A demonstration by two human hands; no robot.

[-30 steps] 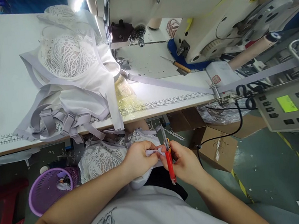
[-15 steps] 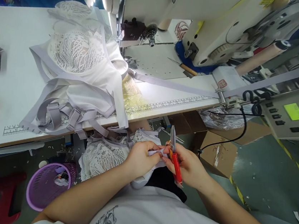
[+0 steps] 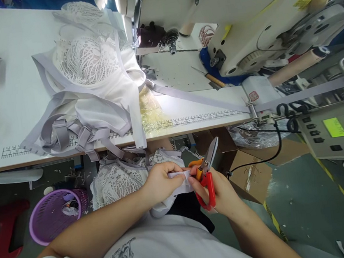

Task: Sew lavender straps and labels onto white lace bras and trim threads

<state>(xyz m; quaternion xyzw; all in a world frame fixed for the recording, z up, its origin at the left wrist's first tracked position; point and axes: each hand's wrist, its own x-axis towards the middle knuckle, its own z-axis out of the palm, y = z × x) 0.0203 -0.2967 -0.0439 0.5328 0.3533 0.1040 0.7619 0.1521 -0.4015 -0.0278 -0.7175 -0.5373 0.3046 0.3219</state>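
Observation:
My left hand (image 3: 162, 182) pinches the end of a pale lilac fabric band (image 3: 181, 184) above my lap. Close beside it, my right hand (image 3: 217, 188) is wrapped around red-handled scissors (image 3: 209, 189), their blades pointing up and to the right. The fingertips of that hand also touch the band. An orange-handled tool (image 3: 197, 163) shows near the same fingers. A white lace bra (image 3: 118, 180) hangs over my lap, partly under my left forearm. On the table, more white lace bras (image 3: 90, 63) lie piled with lilac straps.
A sewing machine (image 3: 240, 21) stands over the white table (image 3: 16, 101), whose front edge carries a printed ruler. A control panel (image 3: 339, 126) is at the right. Below are a purple basket (image 3: 33, 219), a red stool (image 3: 4, 239) and a cardboard box (image 3: 251, 173).
The scissors have turned in my right hand, blades now slanting right instead of upright. More of the orange handle shows. The view has shifted slightly.

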